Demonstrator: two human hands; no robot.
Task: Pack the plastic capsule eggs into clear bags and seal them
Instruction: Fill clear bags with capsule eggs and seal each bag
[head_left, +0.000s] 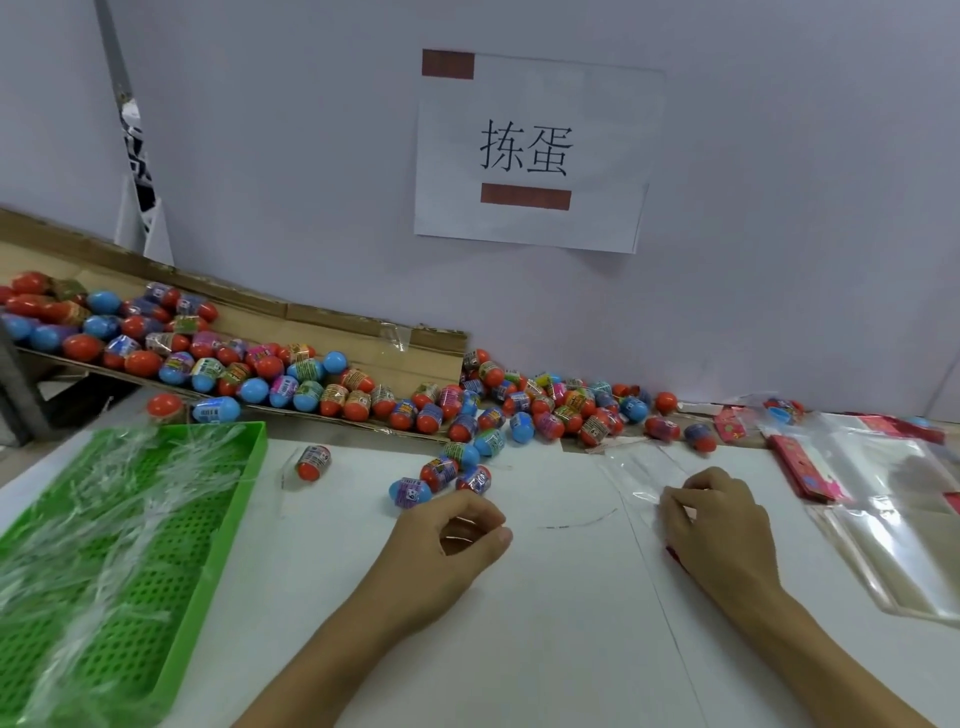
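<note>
Many capsule eggs, red and blue with printed wrappers, spill from a cardboard ramp onto the white table. A few loose eggs lie just beyond my left hand, whose fingers are curled with thumb and forefinger pinching what looks like a thin clear strip. My right hand rests on a clear bag lying flat on the table and pinches its edge. A bit of something red shows under that palm.
A green perforated tray at the left holds several clear film strips. A stack of clear bags and red printed cards lie at the right. One egg lies alone by the tray. A paper sign hangs on the wall.
</note>
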